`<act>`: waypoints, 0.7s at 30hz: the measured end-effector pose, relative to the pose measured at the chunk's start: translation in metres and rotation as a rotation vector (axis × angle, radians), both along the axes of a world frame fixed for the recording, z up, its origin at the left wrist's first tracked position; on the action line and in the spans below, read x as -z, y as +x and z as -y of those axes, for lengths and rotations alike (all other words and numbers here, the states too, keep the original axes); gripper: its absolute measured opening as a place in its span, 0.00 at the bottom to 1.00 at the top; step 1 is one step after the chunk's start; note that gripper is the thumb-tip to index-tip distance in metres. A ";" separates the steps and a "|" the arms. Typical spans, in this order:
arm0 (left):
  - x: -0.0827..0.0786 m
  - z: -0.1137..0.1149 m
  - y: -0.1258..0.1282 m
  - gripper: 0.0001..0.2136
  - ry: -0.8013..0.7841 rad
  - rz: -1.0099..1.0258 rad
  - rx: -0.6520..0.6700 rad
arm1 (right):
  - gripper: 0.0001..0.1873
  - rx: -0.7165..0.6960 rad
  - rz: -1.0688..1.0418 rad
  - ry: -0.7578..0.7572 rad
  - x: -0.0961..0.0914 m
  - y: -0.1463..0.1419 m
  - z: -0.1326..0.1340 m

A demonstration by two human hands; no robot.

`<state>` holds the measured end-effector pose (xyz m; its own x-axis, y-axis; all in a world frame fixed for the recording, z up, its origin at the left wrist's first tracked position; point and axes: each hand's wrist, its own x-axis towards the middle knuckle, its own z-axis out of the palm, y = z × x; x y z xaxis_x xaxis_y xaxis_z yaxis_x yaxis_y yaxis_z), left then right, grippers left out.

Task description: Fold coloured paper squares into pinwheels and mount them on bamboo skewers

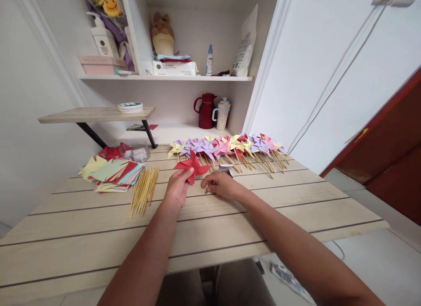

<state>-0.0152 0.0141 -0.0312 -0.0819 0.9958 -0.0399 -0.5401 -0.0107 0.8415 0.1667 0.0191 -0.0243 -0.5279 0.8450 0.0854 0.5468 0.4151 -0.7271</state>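
Note:
My left hand [179, 185] pinches a red paper pinwheel [194, 166] by its lower left side, blades facing up. Just to its right, my right hand [221, 184] is low over the table with thumb and fingers curled together. A tiny dark speck shows at those fingertips, too small to name. Behind the right hand sits a small silvery item [226, 168], partly covered by it. Beyond both hands lies a row of finished pinwheels [226, 145] in purple, yellow, pink and red, on wooden sticks. Left of my left hand is a bundle of bare wooden sticks [144, 189].
Coloured paper sheets [115, 174] are stacked at the left, near a clear plastic box [136, 153]. A raised wooden shelf [95, 114] on black legs stands behind them. A red jug [207, 111] and a beige cup [222, 115] are at the back.

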 end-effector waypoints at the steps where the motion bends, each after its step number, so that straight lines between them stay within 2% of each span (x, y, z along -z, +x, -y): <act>1: 0.000 0.000 0.000 0.16 0.000 0.001 -0.001 | 0.11 0.006 -0.005 -0.015 0.000 0.001 0.001; 7: -0.001 0.002 0.001 0.16 0.001 -0.001 0.002 | 0.10 -0.017 -0.079 -0.149 -0.005 0.005 0.002; 15: -0.002 0.003 0.002 0.16 0.003 -0.018 -0.002 | 0.07 0.011 -0.037 -0.056 -0.002 0.004 0.001; 21: 0.000 0.003 0.003 0.15 0.009 -0.063 -0.030 | 0.11 0.022 -0.041 -0.060 0.000 0.003 0.001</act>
